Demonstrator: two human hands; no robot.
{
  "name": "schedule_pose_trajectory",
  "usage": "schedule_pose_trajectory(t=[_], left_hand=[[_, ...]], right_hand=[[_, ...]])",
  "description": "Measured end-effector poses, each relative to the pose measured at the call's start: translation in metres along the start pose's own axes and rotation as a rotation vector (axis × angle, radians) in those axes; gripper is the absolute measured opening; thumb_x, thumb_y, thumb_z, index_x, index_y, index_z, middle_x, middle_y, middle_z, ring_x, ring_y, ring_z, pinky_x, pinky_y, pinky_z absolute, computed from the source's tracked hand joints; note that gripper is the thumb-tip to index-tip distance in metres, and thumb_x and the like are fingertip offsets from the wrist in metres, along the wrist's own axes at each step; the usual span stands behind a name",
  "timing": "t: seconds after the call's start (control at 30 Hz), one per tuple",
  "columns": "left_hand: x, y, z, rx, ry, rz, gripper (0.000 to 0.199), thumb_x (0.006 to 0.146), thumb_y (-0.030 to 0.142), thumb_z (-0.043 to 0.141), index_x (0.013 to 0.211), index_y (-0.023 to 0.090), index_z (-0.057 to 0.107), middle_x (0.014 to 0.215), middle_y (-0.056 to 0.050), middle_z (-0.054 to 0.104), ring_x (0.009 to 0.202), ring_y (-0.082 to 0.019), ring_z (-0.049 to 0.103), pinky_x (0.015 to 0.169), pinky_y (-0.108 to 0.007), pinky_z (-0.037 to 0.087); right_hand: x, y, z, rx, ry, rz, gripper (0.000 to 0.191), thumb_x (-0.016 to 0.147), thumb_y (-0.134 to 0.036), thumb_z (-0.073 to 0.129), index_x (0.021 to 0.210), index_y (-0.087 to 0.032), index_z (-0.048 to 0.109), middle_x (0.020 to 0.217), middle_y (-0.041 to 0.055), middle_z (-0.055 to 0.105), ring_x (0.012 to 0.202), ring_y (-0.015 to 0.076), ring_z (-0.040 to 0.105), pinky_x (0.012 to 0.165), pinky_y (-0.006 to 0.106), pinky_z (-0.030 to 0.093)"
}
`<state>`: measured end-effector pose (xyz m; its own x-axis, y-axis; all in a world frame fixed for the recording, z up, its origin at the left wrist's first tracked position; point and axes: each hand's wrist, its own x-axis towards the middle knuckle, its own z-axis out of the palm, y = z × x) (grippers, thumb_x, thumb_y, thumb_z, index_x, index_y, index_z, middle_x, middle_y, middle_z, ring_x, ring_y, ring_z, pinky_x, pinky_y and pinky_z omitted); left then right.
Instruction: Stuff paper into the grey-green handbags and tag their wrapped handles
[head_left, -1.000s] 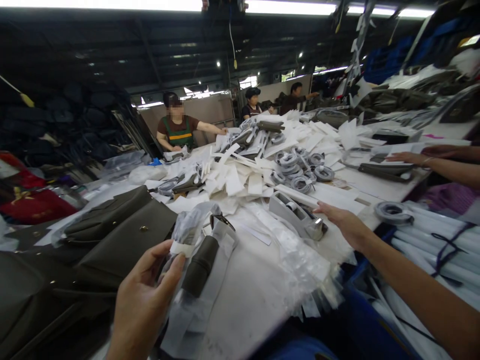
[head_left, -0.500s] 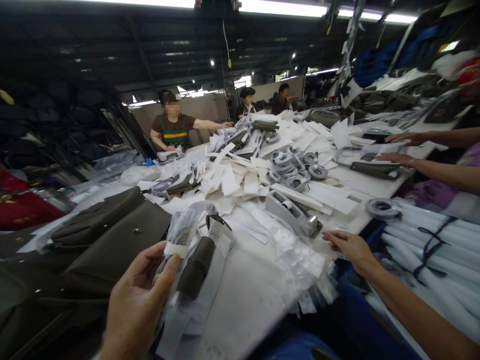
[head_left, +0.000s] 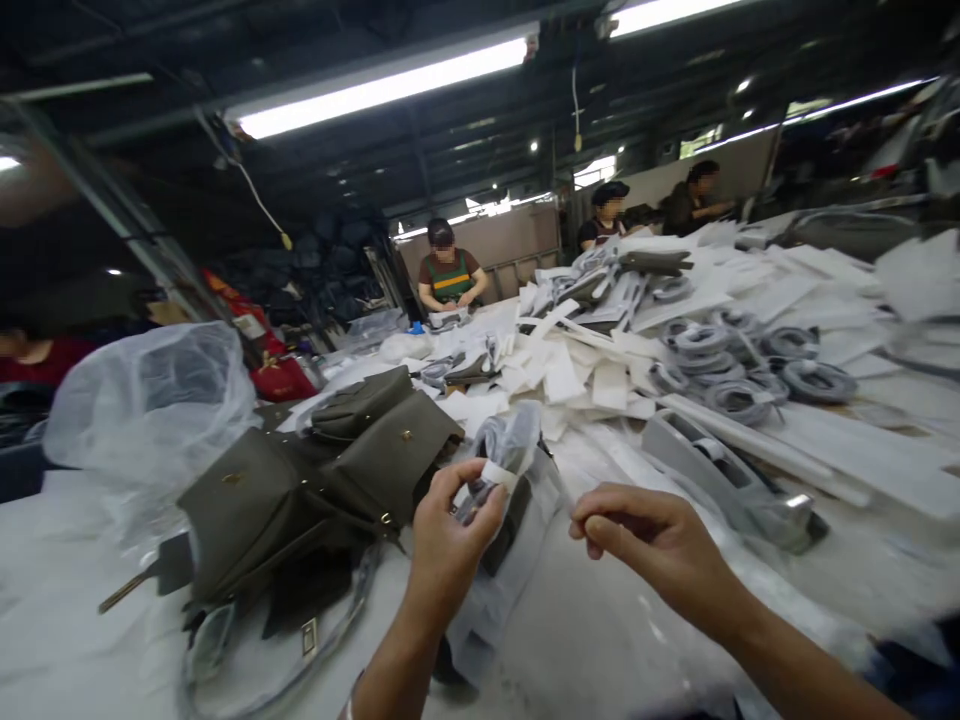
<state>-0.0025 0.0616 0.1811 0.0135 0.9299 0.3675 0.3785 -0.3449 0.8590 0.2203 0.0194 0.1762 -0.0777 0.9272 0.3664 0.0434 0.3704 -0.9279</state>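
Observation:
My left hand (head_left: 450,535) grips a wrapped bag strap (head_left: 516,515) between thumb and fingers. Thin whitish wrapping covers its coiled grey and dark olive parts, and a small white band (head_left: 498,476) crosses it at my fingertips. To the right, my right hand (head_left: 652,540) is closed in a pinch, apart from the strap. Whatever its fingertips hold, if anything, is too small to see. A grey tape dispenser (head_left: 712,475) stands just beyond this hand. Olive bags (head_left: 259,500) with brass-coloured fittings lie left of my left hand.
White foam and paper pieces (head_left: 562,370) heap up across the table (head_left: 592,640). Several grey wrapped coils (head_left: 701,340) lie at the right. A clear plastic bag (head_left: 157,400) bulges at the left. One co-worker (head_left: 450,275) is across the table, two others farther back.
The view has swung left, bringing more of the olive bags into sight. My right hand has come from beside the tape dispenser towards the strap, still pinched. My left hand keeps its hold.

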Motion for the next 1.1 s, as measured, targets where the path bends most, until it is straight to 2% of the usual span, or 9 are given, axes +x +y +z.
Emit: schedule_pose_trajectory(t=[0.13,0.27,0.43,0.53,0.63,0.77,0.93,1.03,1.1], left_hand=[[-0.003,0.009,0.002,0.096,0.047,0.083,0.023,0.079,0.032,0.070,0.099,0.020,0.070,0.099,-0.007,0.070,0.095,-0.022,0.066,0.089,-0.036,0.050],[-0.004,0.013,0.001,0.132,0.091,0.154,0.019,0.078,0.029,0.071,0.096,0.021,0.070,0.098,-0.005,0.068,0.095,-0.022,0.064,0.088,-0.034,0.049],[-0.004,0.012,0.001,0.146,0.110,0.172,0.021,0.076,0.025,0.072,0.097,0.022,0.071,0.101,-0.005,0.067,0.098,-0.022,0.064,0.089,-0.033,0.048],[-0.006,0.010,0.000,0.089,0.057,0.097,0.022,0.078,0.029,0.073,0.099,0.022,0.071,0.103,-0.005,0.069,0.098,-0.021,0.065,0.090,-0.032,0.048],[-0.006,0.009,-0.002,-0.008,-0.031,0.005,0.025,0.079,0.033,0.073,0.101,0.021,0.070,0.101,-0.005,0.071,0.095,-0.022,0.066,0.089,-0.032,0.049],[-0.003,0.007,-0.003,-0.226,-0.179,-0.090,0.028,0.081,0.037,0.072,0.101,0.017,0.070,0.097,-0.007,0.073,0.093,-0.023,0.067,0.086,-0.030,0.050],[0.000,0.007,-0.001,-0.327,-0.196,-0.169,0.034,0.079,0.040,0.075,0.102,0.015,0.070,0.099,-0.009,0.074,0.094,-0.023,0.067,0.086,-0.029,0.050],[-0.001,0.009,0.001,-0.341,-0.175,-0.195,0.035,0.078,0.042,0.075,0.102,0.016,0.070,0.099,-0.008,0.074,0.093,-0.022,0.067,0.083,-0.028,0.050],[-0.002,0.009,0.001,-0.344,-0.160,-0.199,0.035,0.079,0.043,0.074,0.102,0.016,0.070,0.098,-0.008,0.074,0.091,-0.021,0.068,0.082,-0.027,0.051]], right_hand=[[0.025,0.001,0.035,0.040,-0.024,0.019,0.025,0.083,-0.043,0.073,0.079,-0.019,0.075,0.072,0.0038,0.071,0.059,0.0131,0.060,0.056,0.023,0.050],[0.036,0.011,0.048,-0.070,0.056,0.074,0.032,0.082,-0.048,0.072,0.073,-0.018,0.073,0.062,0.0017,0.065,0.056,0.0128,0.055,0.052,0.024,0.044],[0.038,0.012,0.044,-0.161,0.054,0.142,0.039,0.081,-0.055,0.070,0.067,-0.019,0.072,0.056,0.0012,0.063,0.050,0.0125,0.053,0.049,0.024,0.042],[0.040,0.014,0.039,-0.178,0.032,0.183,0.036,0.078,-0.054,0.073,0.070,-0.019,0.073,0.055,0.0009,0.064,0.047,0.0128,0.056,0.048,0.024,0.043],[0.045,0.024,0.036,-0.017,-0.064,0.238,0.036,0.074,-0.054,0.076,0.071,-0.018,0.072,0.054,0.0007,0.065,0.045,0.0130,0.056,0.046,0.024,0.044],[0.052,0.040,0.036,0.197,-0.189,0.148,0.030,0.075,-0.047,0.077,0.069,-0.018,0.071,0.061,0.0007,0.067,0.054,0.0130,0.059,0.054,0.024,0.048],[0.055,0.044,0.034,0.100,-0.143,0.147,0.024,0.077,-0.043,0.077,0.081,-0.019,0.072,0.059,-0.0023,0.066,0.051,0.0123,0.058,0.052,0.023,0.046],[0.052,0.041,0.031,-0.007,-0.043,0.202,0.030,0.075,-0.044,0.077,0.091,-0.020,0.068,0.057,-0.0038,0.065,0.046,0.0133,0.058,0.048,0.024,0.046],[0.047,0.039,0.029,-0.074,0.040,0.190,0.028,0.078,-0.046,0.075,0.085,-0.021,0.065,0.055,-0.0041,0.064,0.046,0.0132,0.058,0.049,0.024,0.045]])
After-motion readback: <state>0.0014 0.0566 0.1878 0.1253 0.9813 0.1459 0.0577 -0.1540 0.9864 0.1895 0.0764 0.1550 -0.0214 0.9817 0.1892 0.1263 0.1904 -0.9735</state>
